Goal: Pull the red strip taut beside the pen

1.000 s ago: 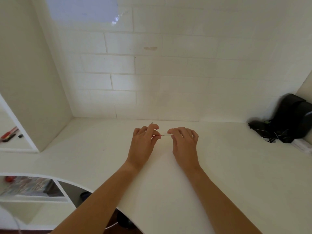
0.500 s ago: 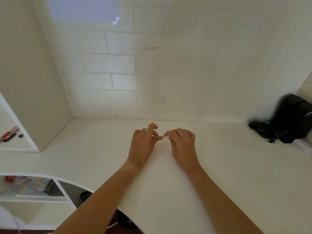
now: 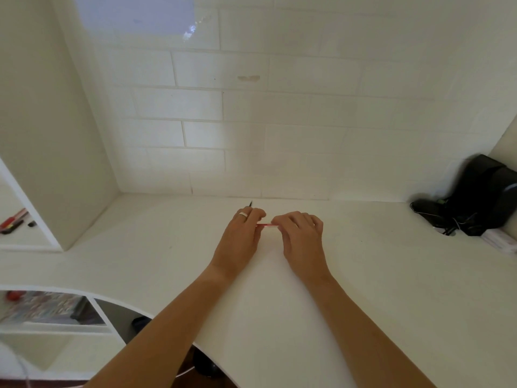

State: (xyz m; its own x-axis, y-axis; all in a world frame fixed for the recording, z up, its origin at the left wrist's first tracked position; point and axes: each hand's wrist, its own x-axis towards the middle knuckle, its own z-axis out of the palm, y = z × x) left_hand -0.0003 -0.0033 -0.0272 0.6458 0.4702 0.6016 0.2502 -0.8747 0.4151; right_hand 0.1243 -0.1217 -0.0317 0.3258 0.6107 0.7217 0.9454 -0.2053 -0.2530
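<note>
Thin pink strip (image 3: 267, 225) pinched btwn L hand (image 3: 240, 236) & R hand (image 3: 300, 238) fingers, above white desk (image 3: 391, 275).

On the white desk (image 3: 363, 275), a black bag (image 3: 486, 194) sits against the far right corner, with red markers (image 3: 12, 221) on the shelf (image 3: 16, 242) at its left.

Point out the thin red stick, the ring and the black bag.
thin red stick (image 3: 267, 225), head view, on the bare stretch between the two hands.
ring (image 3: 242, 215), head view, on the band round a left-hand finger.
black bag (image 3: 486, 194), head view, on its dark side.
</note>
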